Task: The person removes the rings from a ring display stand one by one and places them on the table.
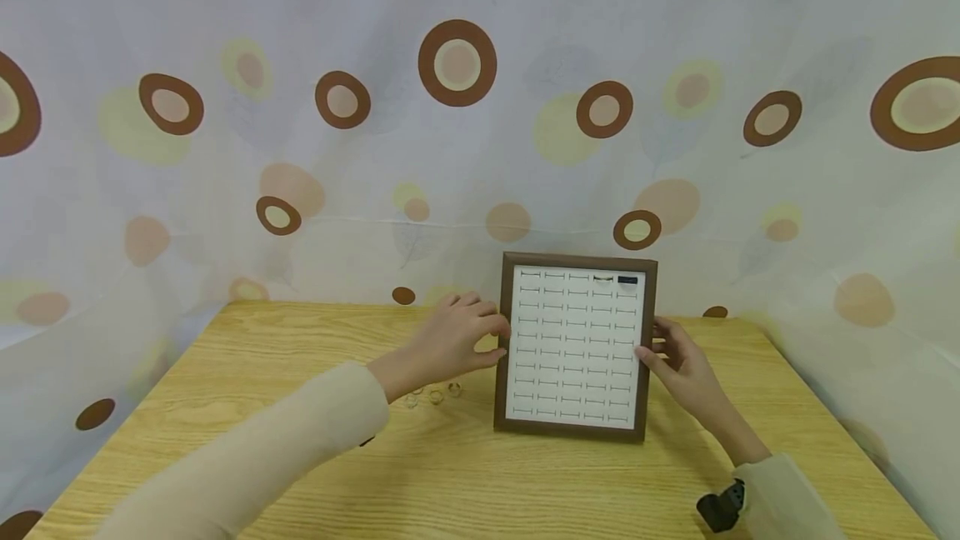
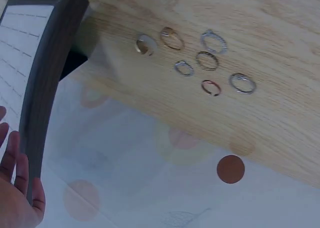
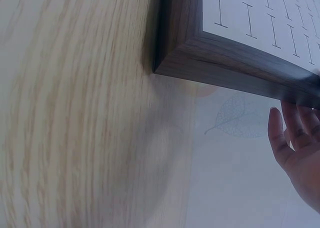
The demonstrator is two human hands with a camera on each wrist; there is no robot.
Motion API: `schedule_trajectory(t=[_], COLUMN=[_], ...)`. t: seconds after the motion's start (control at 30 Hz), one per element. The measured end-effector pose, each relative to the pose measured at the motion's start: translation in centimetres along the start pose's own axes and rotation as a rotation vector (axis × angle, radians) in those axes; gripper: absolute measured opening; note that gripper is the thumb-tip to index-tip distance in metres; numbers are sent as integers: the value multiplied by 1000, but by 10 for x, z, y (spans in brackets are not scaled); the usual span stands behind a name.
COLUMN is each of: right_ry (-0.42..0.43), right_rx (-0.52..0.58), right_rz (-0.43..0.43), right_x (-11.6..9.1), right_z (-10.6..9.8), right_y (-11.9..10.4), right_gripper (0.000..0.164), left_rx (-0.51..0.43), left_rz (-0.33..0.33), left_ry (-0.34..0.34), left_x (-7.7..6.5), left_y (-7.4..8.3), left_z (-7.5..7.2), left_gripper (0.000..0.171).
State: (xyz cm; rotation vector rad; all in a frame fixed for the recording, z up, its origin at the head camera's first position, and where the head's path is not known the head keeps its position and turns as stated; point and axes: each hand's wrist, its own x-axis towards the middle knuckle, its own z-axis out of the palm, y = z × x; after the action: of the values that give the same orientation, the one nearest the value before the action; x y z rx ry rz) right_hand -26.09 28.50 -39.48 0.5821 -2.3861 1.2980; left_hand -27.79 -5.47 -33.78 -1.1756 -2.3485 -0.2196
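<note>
A ring display board (image 1: 573, 348) with a dark brown wooden frame and a white slotted face stands upright, leaning back a little, on the table. My left hand (image 1: 468, 336) holds its left side, thumb and forefinger curved to the frame's edge. On the opposite side my right hand (image 1: 681, 361) grips the frame, thumb on the front and the other fingers partly hidden behind. A gold-coloured ring (image 1: 603, 279) sits in a top-row slot, beside a small dark blue piece (image 1: 627, 280). Several loose rings (image 2: 207, 61), silver, gold and reddish, lie on the table left of the board.
The light wood table (image 1: 300, 473) ends at a patterned curtain (image 1: 480, 173) behind the board; the cloth also hangs along both sides. A black device (image 1: 722, 507) is strapped at the right sleeve. Under the left forearm a small dark thing (image 1: 367, 442) pokes out.
</note>
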Motion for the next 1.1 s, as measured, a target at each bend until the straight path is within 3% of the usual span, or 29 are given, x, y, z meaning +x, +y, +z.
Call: schedule_trajectory(t=[0.27,0.8,1.1], right_ry=[-6,0,0], right_rx=[-1,18,15], right_rz=[2,-9,9], right_x=[0,0,0], right_z=[0,-1,-1], right_y=[4,0,1], right_gripper=[45,46,45], left_rx=[2,94,93], left_rz=[-8,-52,-91], left_ry=[17,142,133], left_x=[30,77,97], left_y=[16,37,40], left_z=[2,15,15], left_gripper=[16,18,21])
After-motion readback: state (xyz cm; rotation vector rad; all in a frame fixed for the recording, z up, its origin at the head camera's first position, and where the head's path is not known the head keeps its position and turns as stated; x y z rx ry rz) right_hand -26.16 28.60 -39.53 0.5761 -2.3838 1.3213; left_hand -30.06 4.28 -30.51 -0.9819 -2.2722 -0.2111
